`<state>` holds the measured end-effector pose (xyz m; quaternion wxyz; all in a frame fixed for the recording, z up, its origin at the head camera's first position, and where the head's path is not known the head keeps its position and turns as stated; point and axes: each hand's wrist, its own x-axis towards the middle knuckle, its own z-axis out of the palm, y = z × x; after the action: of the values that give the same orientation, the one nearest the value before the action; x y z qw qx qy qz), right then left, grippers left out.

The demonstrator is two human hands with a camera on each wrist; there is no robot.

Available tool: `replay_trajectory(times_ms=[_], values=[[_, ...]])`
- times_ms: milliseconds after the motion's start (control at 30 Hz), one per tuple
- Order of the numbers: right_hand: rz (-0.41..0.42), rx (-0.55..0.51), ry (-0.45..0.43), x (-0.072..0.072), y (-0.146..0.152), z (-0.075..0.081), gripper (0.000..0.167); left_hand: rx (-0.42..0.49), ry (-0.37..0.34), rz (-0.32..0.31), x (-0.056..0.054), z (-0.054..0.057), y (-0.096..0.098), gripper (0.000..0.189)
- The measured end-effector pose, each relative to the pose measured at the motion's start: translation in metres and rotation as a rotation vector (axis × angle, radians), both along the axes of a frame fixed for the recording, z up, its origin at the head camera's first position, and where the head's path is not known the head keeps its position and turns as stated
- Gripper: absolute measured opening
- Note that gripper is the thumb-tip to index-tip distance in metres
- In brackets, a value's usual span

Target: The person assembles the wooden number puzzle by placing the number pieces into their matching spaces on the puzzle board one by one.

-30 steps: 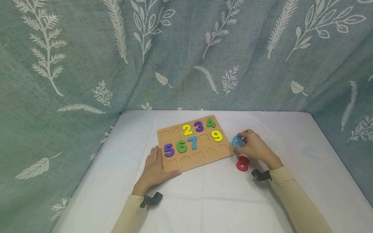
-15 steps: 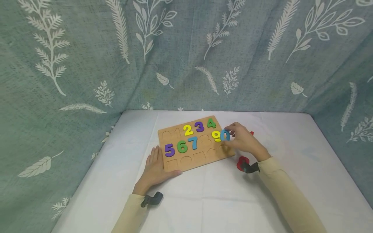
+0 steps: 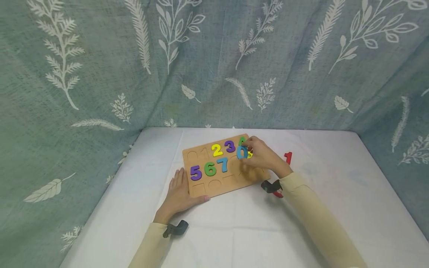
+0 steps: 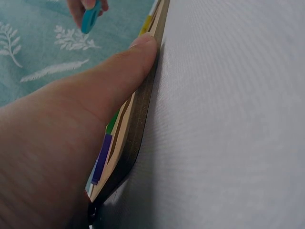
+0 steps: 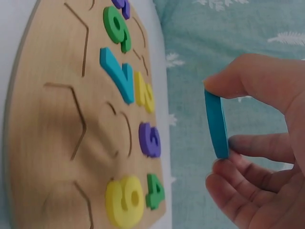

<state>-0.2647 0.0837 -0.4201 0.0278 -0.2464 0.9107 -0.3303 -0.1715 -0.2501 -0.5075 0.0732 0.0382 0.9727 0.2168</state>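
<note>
A blue number 0 piece (image 3: 238, 153) is pinched between the thumb and fingers of my right hand (image 3: 263, 154), held above the right part of the wooden number board (image 3: 246, 180). In the right wrist view the blue 0 (image 5: 217, 124) shows edge-on, apart from the board. My left hand (image 3: 177, 195) rests at the board's lower left corner, fingers straight along the left side and thumb on the front edge. On the board sit a yellow 2 (image 3: 217, 150), purple 3 (image 3: 229, 146), purple 5 (image 3: 196, 173), green 6 (image 3: 210, 169), blue 7 (image 3: 222, 164), green 4 (image 5: 155, 191) and yellow 9 (image 5: 124, 202).
Right of the board lies a red number 1 (image 3: 288, 157) on the white tablecloth (image 3: 231, 238). A red 8 (image 3: 278, 194) is mostly hidden under the right wrist camera. Bare recesses show at the board's top left and along its front row. A patterned curtain (image 3: 207, 74) hangs behind.
My right hand has carried the blue 0 leftward from beside the board to over it. The red 1 has come into view behind the arm. My left hand stays in place.
</note>
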Motion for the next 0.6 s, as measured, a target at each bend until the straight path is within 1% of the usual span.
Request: replay_trajectory(times_ms=[233,400,600], values=[[0.049,-0.022,-0.025,-0.007,-0.021,0.004,0.058,-0.005,-0.016,0.001,-0.001,-0.002,0.000,0.146],[0.073,-0.051,-0.041,-0.014,-0.037,0.003,0.055,-0.003,0.001,0.003,-0.002,-0.004,-0.002,0.147],[0.104,-0.046,-0.034,-0.023,-0.056,0.001,0.065,-0.007,0.019,0.000,-0.002,-0.004,-0.003,0.148]])
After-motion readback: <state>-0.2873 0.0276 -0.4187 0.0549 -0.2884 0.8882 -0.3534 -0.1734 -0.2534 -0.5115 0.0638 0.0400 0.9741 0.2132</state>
